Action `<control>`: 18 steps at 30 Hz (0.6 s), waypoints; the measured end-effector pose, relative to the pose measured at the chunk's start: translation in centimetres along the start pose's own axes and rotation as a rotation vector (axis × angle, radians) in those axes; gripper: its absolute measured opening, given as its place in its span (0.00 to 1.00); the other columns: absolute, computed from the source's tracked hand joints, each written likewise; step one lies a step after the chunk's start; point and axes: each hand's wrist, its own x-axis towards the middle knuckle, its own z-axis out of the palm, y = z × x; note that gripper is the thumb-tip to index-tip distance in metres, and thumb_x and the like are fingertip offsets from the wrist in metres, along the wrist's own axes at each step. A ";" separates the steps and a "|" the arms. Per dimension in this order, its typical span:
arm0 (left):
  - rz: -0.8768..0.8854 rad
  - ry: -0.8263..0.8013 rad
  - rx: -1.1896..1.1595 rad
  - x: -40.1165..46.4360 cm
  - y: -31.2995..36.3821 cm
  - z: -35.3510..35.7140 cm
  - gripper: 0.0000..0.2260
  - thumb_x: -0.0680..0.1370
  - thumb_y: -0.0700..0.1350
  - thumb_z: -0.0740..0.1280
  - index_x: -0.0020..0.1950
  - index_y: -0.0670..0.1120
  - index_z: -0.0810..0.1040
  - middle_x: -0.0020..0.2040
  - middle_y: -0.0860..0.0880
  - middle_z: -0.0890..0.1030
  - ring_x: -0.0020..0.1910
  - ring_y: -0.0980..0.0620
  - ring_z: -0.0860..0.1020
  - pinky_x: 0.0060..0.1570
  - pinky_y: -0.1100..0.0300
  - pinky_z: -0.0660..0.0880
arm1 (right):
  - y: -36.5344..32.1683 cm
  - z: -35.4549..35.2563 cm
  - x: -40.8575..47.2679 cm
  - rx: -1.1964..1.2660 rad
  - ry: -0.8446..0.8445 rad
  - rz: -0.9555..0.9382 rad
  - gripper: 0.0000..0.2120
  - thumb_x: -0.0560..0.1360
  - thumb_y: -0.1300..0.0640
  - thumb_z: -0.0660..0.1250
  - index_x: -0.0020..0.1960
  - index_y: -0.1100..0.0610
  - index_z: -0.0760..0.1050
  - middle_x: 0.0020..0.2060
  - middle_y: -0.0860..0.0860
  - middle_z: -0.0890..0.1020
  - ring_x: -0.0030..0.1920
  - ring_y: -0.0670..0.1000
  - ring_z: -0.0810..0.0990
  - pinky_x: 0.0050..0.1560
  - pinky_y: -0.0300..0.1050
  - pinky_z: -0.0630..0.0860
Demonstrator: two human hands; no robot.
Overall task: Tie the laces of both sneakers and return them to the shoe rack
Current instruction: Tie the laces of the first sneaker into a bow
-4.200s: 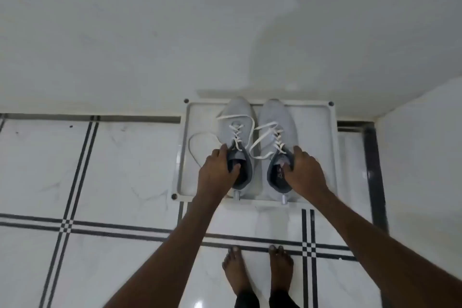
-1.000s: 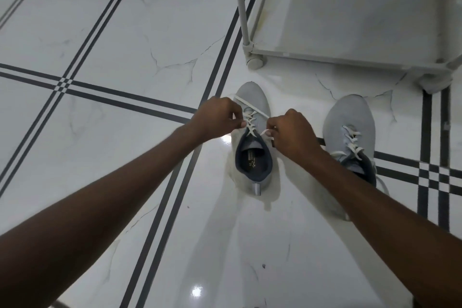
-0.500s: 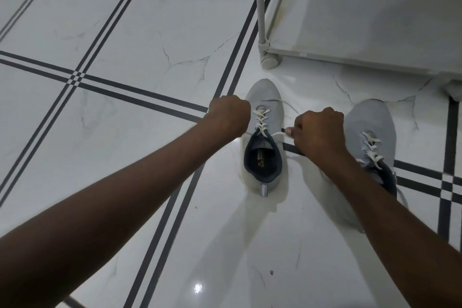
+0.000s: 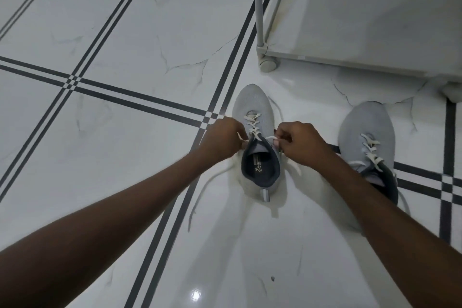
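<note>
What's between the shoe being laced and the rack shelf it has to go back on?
Nothing visible. The floor from the toe of the shoe being laced to the shoe rack is bare. The rack's post and foot stand at the shelf's near left corner. The second shoe sits off to the right.

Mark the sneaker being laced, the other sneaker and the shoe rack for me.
sneaker being laced [image 4: 252,105]: head view, on its grey toe.
other sneaker [image 4: 362,120]: head view, on its grey toe.
shoe rack [image 4: 362,20]: head view, on its bare bottom shelf.
</note>
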 end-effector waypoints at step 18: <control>0.154 0.172 0.077 -0.4 -1.4 2.2 0.12 0.71 0.29 0.64 0.44 0.45 0.81 0.45 0.48 0.82 0.44 0.48 0.80 0.40 0.56 0.75 | 1.1 -0.5 -1.9 -0.576 0.055 0.031 0.04 0.74 0.58 0.64 0.46 0.51 0.76 0.38 0.55 0.81 0.42 0.61 0.80 0.38 0.46 0.68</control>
